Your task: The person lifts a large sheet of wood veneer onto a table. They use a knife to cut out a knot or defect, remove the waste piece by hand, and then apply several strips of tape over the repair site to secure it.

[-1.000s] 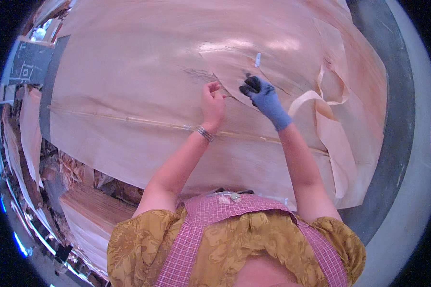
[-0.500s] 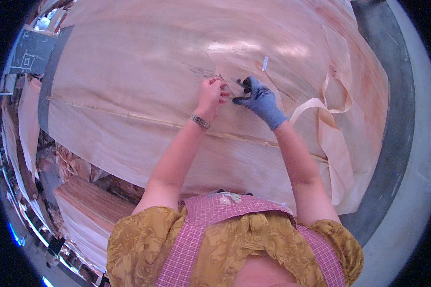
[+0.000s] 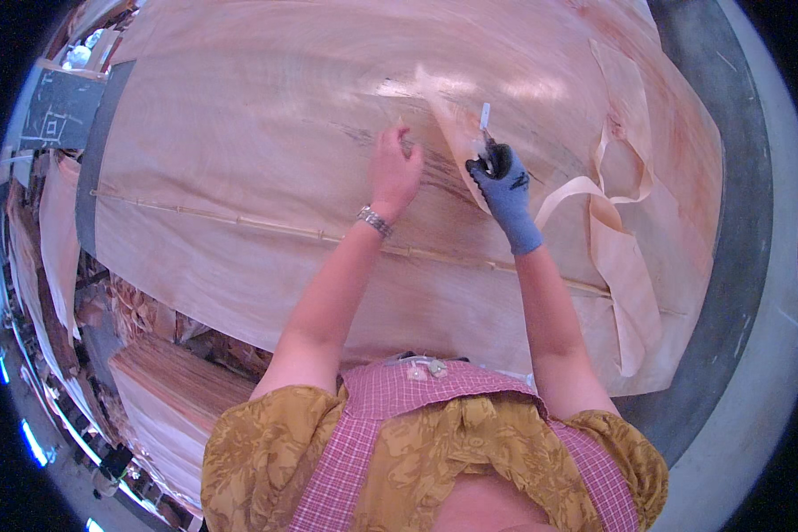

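A large sheet of pinkish wood veneer (image 3: 239, 151) lies in front of me, with dark grain streaks and a split near the middle. Over that streaked area hovers my bare left hand (image 3: 394, 173), a metal watch on its wrist, thumb and curled fingers apart with nothing visible between them. My right hand (image 3: 505, 182), in a blue glove with black fingertips, is closed on a small dark item, too covered to name. Just beyond its fingers shows a small white strip (image 3: 485, 115); I cannot tell whether it is held. A lighter veneer edge (image 3: 452, 133) runs beside the glove.
A thin bamboo-like stick (image 3: 319, 235) crosses the sheet on my near side. Curled veneer offcuts (image 3: 616, 248) lie at the right. A grey border (image 3: 727, 222) runs along the right edge. Stacked veneer (image 3: 173, 377) stands at the lower left, and a dark board (image 3: 62, 106) at the far left.
My hands have moved apart from their close position; the right one is further right, near the white strip. The lighter veneer edge now shows between them.
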Tool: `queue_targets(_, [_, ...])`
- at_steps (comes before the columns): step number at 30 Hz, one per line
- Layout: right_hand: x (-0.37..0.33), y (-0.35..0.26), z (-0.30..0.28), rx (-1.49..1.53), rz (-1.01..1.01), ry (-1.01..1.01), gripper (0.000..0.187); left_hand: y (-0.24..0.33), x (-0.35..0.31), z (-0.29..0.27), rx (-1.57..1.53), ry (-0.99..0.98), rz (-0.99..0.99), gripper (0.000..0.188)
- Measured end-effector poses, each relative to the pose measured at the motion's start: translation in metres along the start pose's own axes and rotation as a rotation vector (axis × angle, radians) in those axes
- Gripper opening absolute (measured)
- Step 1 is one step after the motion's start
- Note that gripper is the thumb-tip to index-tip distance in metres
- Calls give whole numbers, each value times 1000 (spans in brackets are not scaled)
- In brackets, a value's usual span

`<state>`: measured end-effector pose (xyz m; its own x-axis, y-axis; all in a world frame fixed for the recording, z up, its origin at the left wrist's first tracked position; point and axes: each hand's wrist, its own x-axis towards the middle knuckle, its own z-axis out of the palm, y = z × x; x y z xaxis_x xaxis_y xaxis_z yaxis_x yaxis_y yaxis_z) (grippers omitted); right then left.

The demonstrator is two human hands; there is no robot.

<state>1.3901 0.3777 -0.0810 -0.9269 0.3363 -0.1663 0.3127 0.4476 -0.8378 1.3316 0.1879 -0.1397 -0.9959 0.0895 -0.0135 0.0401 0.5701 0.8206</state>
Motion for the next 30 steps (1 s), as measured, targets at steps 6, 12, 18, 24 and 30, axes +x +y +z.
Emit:
queue_targets(6, [-18,33,-12,387,-21,239,32,26,30,-4,497,-143,555,93])
queue_targets(12, [-19,38,-10,384,-60,251,31,30,30,1,628,-289,712,63])
queue_targets(18, [-26,-9,-28,575,90,47,22,45,49,-34,497,104,881,12])
queue_targets(24, [-33,-36,-59,621,200,-73,20,-44,103,-220,232,544,307,12])
queue_targets(30, [-16,-17,-35,584,108,-301,20,-101,84,-269,244,798,-437,53])
